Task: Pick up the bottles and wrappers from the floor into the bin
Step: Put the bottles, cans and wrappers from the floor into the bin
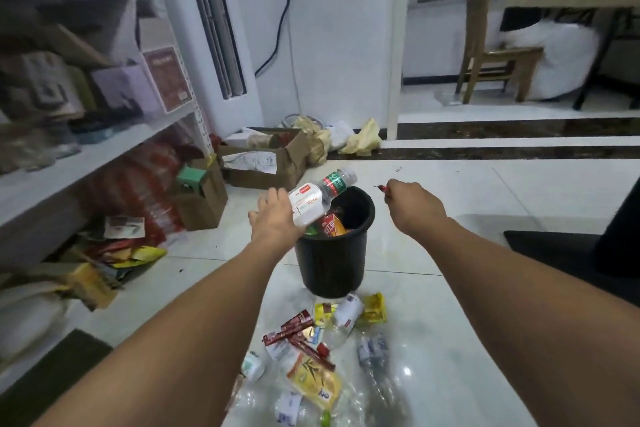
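Floor: glossy white tiles (467, 340) in the head view, with a white shelf unit (86, 156) of boxes along your left and a wooden chair (491, 55) far back on the right.
Bin: black bin (332, 253) stands upright on the tiles between your forearms; coloured wrappers already show inside it.
Left hand: your left hand (277, 215) grips a clear bottle (318, 198) by its lower body, tilted, neck pointing up and right over the bin's rim.
Right hand: your right hand (412, 204) is closed in a pinch on a small red scrap (382, 188), held just right of the bin.
Remaining litter: red sachets (298, 326), a yellow wrapper (375, 308), a yellow-labelled bottle (315, 378) and other clear bottles lie on the tiles in front of the bin.
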Action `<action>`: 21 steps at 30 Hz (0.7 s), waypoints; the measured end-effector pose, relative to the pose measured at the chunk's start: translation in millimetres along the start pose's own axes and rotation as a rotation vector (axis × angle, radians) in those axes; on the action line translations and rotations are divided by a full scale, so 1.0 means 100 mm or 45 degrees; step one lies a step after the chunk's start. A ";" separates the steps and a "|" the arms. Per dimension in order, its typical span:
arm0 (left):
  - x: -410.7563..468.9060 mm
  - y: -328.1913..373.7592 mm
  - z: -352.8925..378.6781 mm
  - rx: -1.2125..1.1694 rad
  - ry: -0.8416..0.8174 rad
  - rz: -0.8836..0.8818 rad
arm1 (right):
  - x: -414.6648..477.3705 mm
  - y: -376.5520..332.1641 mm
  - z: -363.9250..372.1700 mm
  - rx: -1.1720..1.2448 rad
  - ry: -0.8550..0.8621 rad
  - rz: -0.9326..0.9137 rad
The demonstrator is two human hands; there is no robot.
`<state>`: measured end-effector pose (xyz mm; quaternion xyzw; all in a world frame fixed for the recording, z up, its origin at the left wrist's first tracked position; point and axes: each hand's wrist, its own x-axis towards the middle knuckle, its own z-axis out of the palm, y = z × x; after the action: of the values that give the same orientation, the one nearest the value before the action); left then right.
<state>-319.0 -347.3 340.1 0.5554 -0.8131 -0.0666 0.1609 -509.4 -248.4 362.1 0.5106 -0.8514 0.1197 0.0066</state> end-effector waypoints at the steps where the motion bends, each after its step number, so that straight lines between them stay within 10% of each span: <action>1: 0.14 -0.03 0.07 -0.003 -0.022 -0.005 | 0.15 -0.03 0.04 0.004 0.019 -0.003; 21: 1.65 -0.23 1.41 0.539 -0.256 0.425 | 1.74 -0.20 1.04 -0.103 0.107 -0.197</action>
<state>-400.7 -518.1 232.4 0.4259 -0.9009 0.0772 -0.0312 -563.6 -430.0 288.1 0.5686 -0.8126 0.1056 0.0720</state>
